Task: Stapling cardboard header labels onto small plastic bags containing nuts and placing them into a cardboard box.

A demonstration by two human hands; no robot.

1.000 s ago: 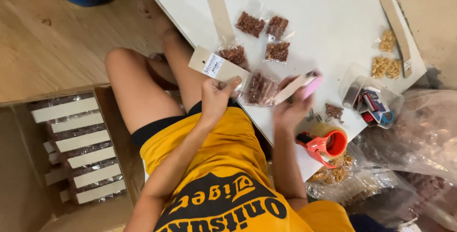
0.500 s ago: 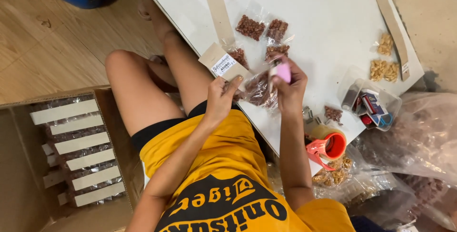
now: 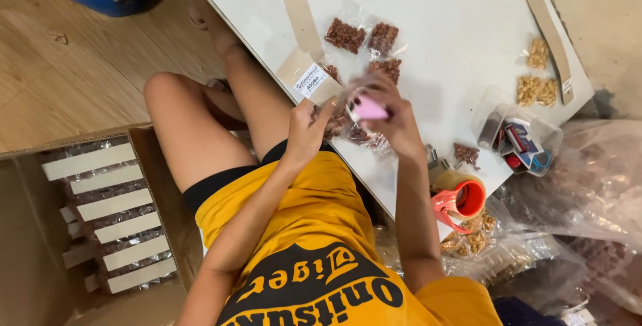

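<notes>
Left hand pinches kraft header card of clear snack bag; right hand grasps pink stapler; clear tub holds small boxes.

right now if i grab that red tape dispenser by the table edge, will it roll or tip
The red tape dispenser probably won't roll far: its handle sticks out sideways and should stop it. It lies at the white table's edge, so a push could tip it off. The tape roll it holds likely gives it some weight.

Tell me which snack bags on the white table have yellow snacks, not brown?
The two small clear bags at the table's far right edge, beside the long brown cardboard strip; the others hold dark brown snacks.
</notes>
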